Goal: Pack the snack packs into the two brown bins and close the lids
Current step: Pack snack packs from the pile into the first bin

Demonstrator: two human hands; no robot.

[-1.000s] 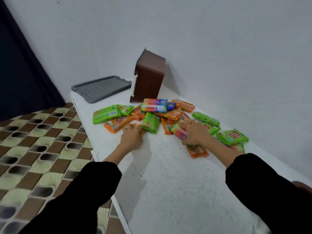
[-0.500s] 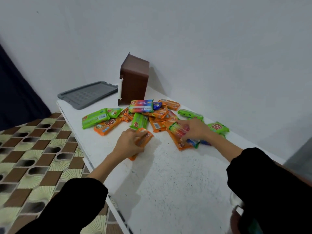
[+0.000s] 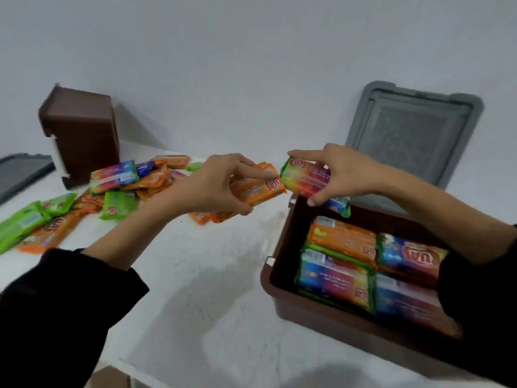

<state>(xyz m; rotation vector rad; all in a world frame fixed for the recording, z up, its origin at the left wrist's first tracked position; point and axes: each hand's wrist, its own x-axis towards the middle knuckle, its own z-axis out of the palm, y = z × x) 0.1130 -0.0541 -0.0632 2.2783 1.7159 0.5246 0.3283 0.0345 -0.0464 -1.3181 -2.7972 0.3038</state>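
My left hand (image 3: 215, 186) grips an orange snack pack (image 3: 258, 190) in the air above the white table (image 3: 201, 289). Just right of it, my right hand (image 3: 340, 172) holds a rainbow-coloured snack pack (image 3: 303, 177) over the far left corner of an open brown bin (image 3: 282, 289). That bin holds several packs lying flat. A second brown bin (image 3: 81, 135) stands on its side at the back left. A pile of loose snack packs (image 3: 117, 186), green, orange and rainbow, lies in front of it.
A grey lid (image 3: 411, 133) leans against the white wall behind the open bin. Another grey lid (image 3: 22, 169) lies flat at the far left edge. The table's front edge runs across the bottom left.
Both hands lifted a pack each from the pile and carried them right. The view swung right, bringing the open bin and its leaning lid into sight.
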